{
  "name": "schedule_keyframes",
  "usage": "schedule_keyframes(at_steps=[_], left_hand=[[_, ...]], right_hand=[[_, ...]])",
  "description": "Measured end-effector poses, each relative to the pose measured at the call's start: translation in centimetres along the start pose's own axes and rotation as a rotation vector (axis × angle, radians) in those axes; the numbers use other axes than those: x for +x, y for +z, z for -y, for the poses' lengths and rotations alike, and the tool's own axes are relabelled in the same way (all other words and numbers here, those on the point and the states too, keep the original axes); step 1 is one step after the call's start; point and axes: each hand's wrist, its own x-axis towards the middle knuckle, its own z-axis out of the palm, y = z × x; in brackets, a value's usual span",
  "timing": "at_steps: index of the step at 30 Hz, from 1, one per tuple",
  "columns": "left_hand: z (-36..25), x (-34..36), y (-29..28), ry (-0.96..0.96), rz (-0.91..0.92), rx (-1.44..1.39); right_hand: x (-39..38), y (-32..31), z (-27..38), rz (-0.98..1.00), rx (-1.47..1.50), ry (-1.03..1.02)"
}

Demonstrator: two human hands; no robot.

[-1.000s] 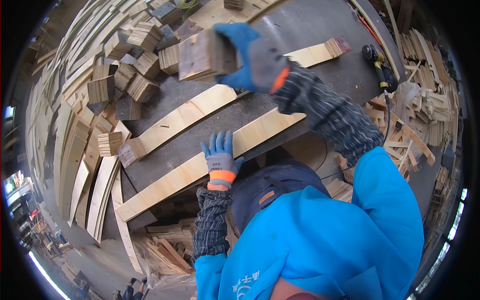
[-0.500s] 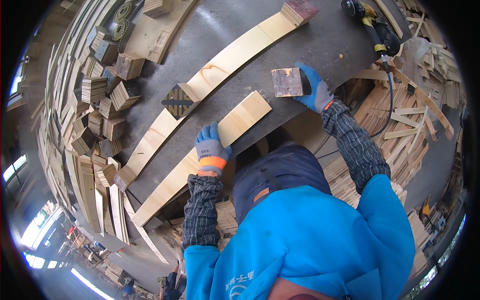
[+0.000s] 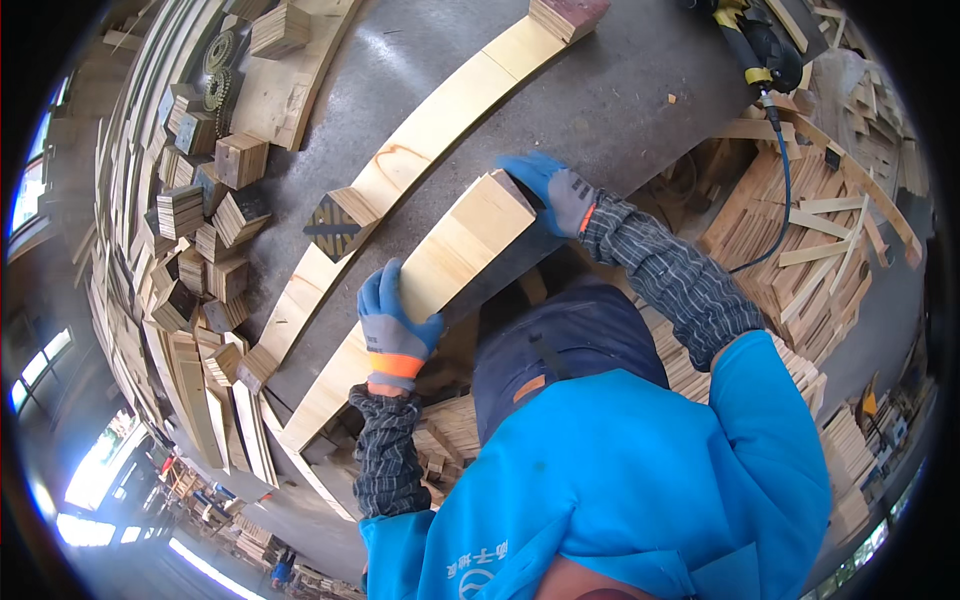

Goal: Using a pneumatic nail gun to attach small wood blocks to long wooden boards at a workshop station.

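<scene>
My left hand (image 3: 395, 318), in a blue and grey glove, grips the near pale wooden plank (image 3: 470, 240) partway along its length. The plank slants from lower left to upper right along the table's near edge. Gloved alike, my right hand (image 3: 555, 190) is at the plank's right end, around a square plywood block that is mostly hidden beneath that end. Farther off lies a second long plank (image 3: 430, 135), with a reddish block (image 3: 570, 18) at its far end, a dark-faced block (image 3: 338, 228) midway and another block (image 3: 257, 367) at its near end.
Several plywood blocks (image 3: 240, 160) are heaped on the table's left, beside coils of nails (image 3: 218, 88) and stacked strips. A yellow and black power tool (image 3: 757, 55) with a blue hose (image 3: 787, 190) lies at upper right. Scrap wood (image 3: 830, 225) is piled below right.
My right hand has carried the block leftward to the near plank's right end, where the plank now covers most of it. My left hand still holds the plank.
</scene>
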Motion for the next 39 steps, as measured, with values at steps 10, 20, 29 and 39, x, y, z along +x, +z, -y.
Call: schedule_keyframes(at_steps=[10,20,29,39], left_hand=[[-3.1,1.1,0.5,0.037,0.055,0.091],[-6.7,6.1,4.1,0.085,0.09,0.047],[-6.9,6.2,4.0,0.02,0.092,0.05],[-6.8,6.2,5.3,0.064,0.013,0.11]], right_hand=[[-4.6,-0.2,3.6,-0.111,0.119,0.264],[-4.4,8.8,6.5,-0.515,0.104,0.277],[-3.9,9.2,6.2,-0.458,0.184,0.284],[-3.5,8.0,6.3,-0.606,0.182,0.238]])
